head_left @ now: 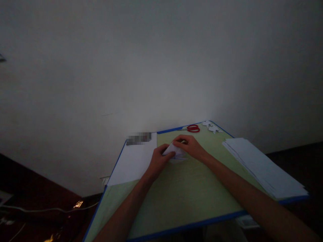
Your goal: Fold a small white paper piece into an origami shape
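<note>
Above the middle of the table, a small folded piece of white paper (178, 153) is held between both hands. My left hand (160, 158) pinches its left side, thumb laid across the front. My right hand (189, 145) grips its upper edge, fingers bent over the top. The lower part of the paper hangs just over or touches the green tabletop; I cannot tell which. The fingers hide part of the folds.
The green table (181, 198) has a blue edge and meets the wall. Red-handled scissors (193, 128) and small folded paper pieces (213, 127) lie at the back. A stack of white paper (264, 168) is on the right, a white sheet (133, 161) with a blurred object (138, 138) on the left.
</note>
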Demonstrator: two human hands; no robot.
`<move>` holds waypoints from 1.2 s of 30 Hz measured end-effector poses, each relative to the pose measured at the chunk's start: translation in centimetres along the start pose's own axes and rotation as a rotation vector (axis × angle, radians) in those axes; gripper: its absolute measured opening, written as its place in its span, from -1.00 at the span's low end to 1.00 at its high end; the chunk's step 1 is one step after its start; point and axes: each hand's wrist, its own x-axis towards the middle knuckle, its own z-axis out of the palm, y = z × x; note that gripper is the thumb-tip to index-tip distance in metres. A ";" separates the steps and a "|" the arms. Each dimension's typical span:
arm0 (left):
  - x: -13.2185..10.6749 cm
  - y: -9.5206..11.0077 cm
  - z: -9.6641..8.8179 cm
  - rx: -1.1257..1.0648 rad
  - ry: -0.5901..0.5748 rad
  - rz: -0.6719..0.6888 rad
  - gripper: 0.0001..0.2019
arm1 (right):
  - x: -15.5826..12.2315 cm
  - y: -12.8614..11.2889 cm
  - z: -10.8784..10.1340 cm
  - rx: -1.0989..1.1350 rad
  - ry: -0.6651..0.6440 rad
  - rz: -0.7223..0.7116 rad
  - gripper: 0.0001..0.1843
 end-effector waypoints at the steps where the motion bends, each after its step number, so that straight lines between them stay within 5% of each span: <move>1: 0.0 0.1 0.0 -0.009 -0.006 -0.001 -0.77 | 0.0 0.0 0.0 0.001 0.003 -0.002 -0.81; 18: 0.0 -0.2 -0.1 -0.095 -0.038 -0.068 -0.74 | -0.4 -0.8 0.4 -0.072 -0.058 -0.056 -0.81; 36: 0.3 -0.2 -0.3 -0.184 0.044 -0.104 -0.69 | -0.4 -0.6 0.2 -0.053 0.041 -0.069 -0.80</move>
